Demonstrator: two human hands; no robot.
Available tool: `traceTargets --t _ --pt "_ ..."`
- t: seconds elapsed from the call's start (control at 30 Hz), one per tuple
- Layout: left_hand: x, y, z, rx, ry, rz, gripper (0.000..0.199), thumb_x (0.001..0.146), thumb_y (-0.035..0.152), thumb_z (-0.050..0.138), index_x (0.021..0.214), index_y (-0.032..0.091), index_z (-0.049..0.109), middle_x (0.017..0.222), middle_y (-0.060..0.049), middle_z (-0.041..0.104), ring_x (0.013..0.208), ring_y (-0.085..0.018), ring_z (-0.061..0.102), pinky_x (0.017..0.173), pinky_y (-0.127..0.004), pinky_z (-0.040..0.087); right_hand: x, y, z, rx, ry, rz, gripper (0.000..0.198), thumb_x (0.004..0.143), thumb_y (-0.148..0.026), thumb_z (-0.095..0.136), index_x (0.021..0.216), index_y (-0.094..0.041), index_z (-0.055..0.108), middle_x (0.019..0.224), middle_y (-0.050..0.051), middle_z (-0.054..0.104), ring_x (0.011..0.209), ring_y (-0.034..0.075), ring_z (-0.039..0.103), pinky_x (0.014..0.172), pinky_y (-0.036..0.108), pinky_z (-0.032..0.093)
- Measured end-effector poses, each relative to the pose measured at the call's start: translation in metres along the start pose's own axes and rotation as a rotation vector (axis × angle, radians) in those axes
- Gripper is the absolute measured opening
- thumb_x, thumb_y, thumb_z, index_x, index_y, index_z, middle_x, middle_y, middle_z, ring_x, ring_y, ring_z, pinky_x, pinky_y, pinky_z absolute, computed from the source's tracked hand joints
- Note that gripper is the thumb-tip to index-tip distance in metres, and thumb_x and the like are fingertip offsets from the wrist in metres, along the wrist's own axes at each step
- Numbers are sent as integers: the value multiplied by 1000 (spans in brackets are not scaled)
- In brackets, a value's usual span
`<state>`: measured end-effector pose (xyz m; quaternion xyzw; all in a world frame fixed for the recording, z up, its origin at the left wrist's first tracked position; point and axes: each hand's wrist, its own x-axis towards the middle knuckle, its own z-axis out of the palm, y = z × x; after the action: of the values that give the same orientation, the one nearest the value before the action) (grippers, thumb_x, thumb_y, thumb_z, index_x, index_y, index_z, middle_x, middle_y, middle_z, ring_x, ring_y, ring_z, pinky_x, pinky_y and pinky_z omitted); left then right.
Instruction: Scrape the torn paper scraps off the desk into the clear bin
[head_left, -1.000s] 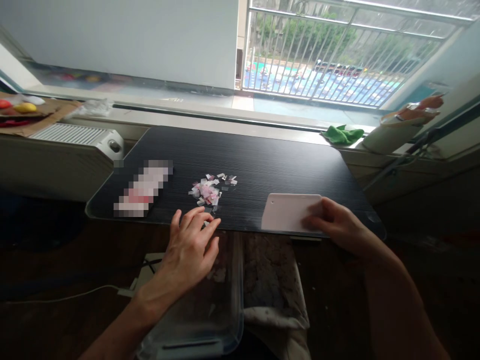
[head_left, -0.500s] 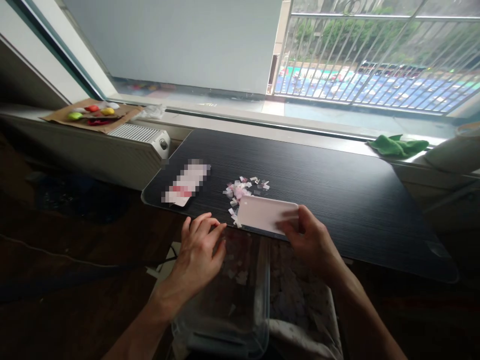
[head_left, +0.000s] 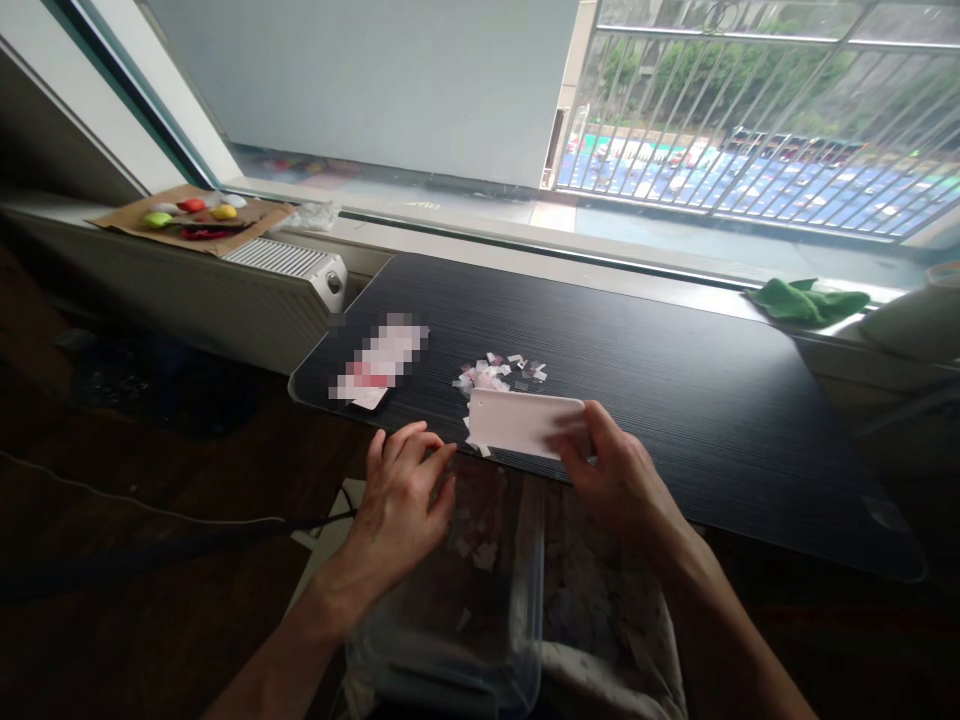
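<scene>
In my right hand (head_left: 619, 460) is a pale pink, flat rectangular card (head_left: 517, 421) with rounded corners and a small dark mark near its left end. My thumb and fingers grip its right end. Its left end overlaps a loose heap of small white and pink paper-like scraps (head_left: 487, 376) on the black table (head_left: 675, 400). Near the table's front edge is my left hand (head_left: 409, 490), empty, its fingers bent and apart. Below both hands stands a clear plastic bin (head_left: 529, 610) with some scraps inside.
A blurred-out, pale pink and red flat item (head_left: 379, 362) lies on the table's left. A green cloth (head_left: 810, 302) rests on the sill at right. At left, a brown paper sheet with several colourful objects (head_left: 199, 215) lies above a white radiator (head_left: 300, 280).
The pale pink card in my right hand has slid left and covers more of the scraps. My left hand stays nearly in place. The whole view has shifted slightly.
</scene>
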<state>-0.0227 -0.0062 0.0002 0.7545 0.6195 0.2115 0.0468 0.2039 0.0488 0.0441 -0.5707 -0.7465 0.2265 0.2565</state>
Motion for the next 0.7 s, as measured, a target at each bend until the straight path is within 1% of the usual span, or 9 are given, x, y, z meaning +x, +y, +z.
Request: traceTargets --t 0.1,0.2,0.27,0.37,0.53,0.63,0.7 --pt "-1 -1 0 1 11 -1 29 90 20 45 111 19 65 107 -9 64 123 -30 49 109 -60 28 -4 7 -14 -40 -8 -17 2 85 -24 52 85 -26 51 78 1 73 65 18 65 59 25 43" --pt "0 -1 1 2 17 2 29 89 19 45 111 19 65 107 -10 64 122 -30 49 108 -60 28 -10 17 -29 -119 52 -13 5 84 -26 53 89 -27 54 80 1 74 68 20 68 61 27 44" --pt "0 0 2 0 16 6 30 88 18 46 111 18 65 107 -10 64 121 -30 49 107 -60 29 -11 19 -34 -145 99 -11 9 84 -25 53 92 -27 55 82 2 75 69 21 69 61 28 44" --pt "1 1 3 -5 23 13 30 87 18 47 111 19 65 107 -10 64 121 -30 50 108 -60 30 -10 12 -29 -96 108 -28 10 84 -23 53 94 -27 55 83 3 76 68 20 68 62 27 45" --pt "1 0 1 -11 43 21 30 87 19 48 111 21 65 107 -8 64 121 -30 50 108 -60 29 -1 -8 -9 12 -4 -80 5 84 -22 50 86 -26 51 83 3 75 71 19 69 63 26 47" --pt "0 -2 -1 -3 41 26 29 88 20 47 111 19 65 106 -9 64 121 -31 50 107 -61 31 -2 -5 -13 -24 -29 -81 5 85 -22 48 87 -26 49 86 3 76 74 20 70 65 27 47" --pt "0 -2 -1 4 39 24 29 88 19 46 110 17 65 106 -10 64 121 -32 50 106 -62 30 -6 2 -22 -81 -2 -62 6 85 -24 48 89 -26 50 87 3 76 75 22 71 64 28 46"
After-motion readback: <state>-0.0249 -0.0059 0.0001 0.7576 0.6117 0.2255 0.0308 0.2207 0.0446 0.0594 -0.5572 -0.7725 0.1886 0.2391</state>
